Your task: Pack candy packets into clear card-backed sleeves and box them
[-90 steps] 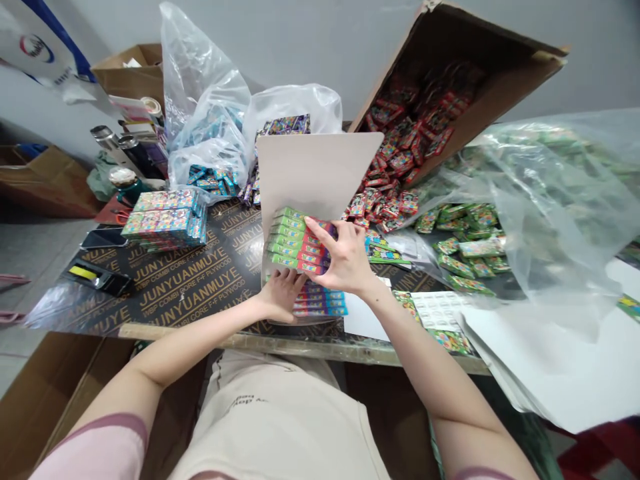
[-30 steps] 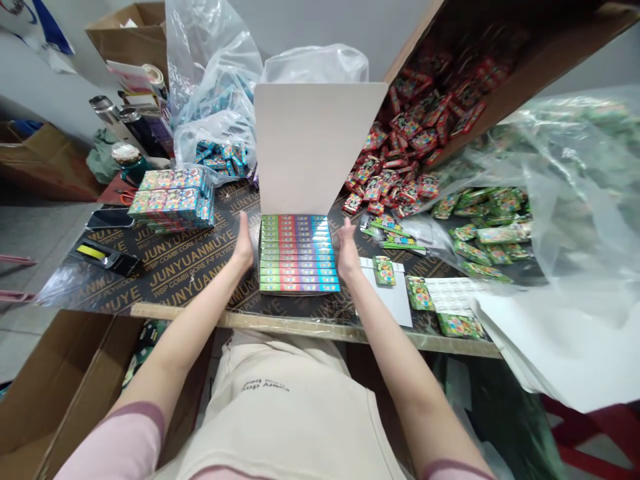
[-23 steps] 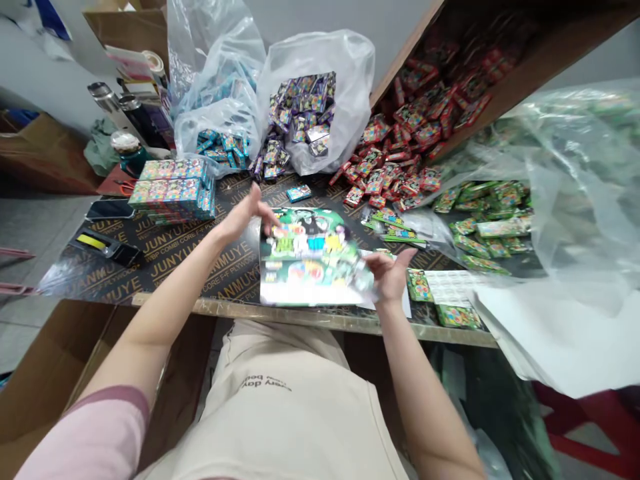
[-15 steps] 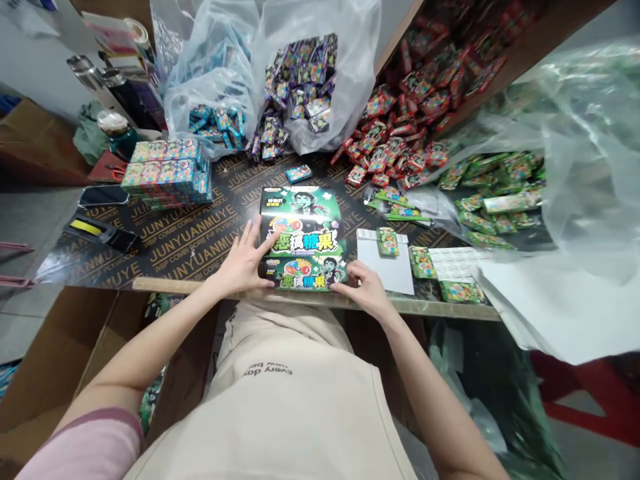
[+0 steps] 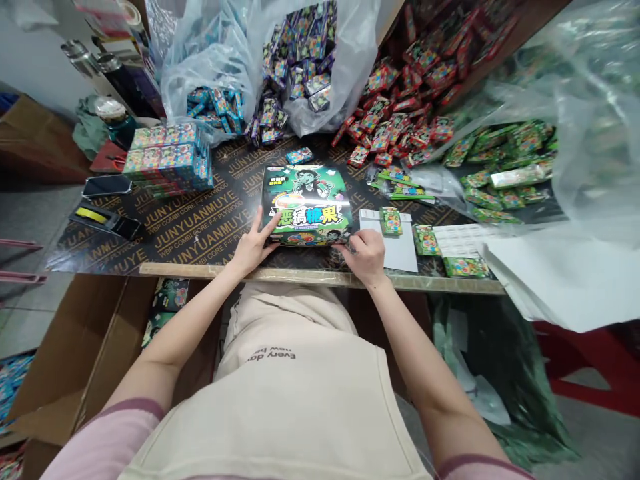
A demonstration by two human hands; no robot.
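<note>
Grip's clamped on the box from both sides: left hand (image 5: 254, 247) has its near left corner, with the thumb along the front edge and a fingertip up on the printed top, and right hand (image 5: 367, 255) is curled around the near right corner. The green box (image 5: 310, 193) sits on the black surface (image 5: 175, 230), close to the front edge, printed top facing up.

Just behind it there's a lone blue pack (image 5: 299, 155). Right of it lies a white sheet (image 5: 400, 252) with a small green pack (image 5: 391, 221) on it, and some green strips (image 5: 406, 193) lie a bit farther back.

Off to the left you've got a stack of colorful packs (image 5: 163, 160), plus a phone-like slab (image 5: 107, 186) and a black thing with a yellow strip (image 5: 105, 221). Along the back, left to right: blue packs (image 5: 217, 107) spilling from a plastic bag, purple packs (image 5: 303, 60), a heap of red packs (image 5: 395, 120), then green packs (image 5: 510, 157) by cloudy plastic.
</note>
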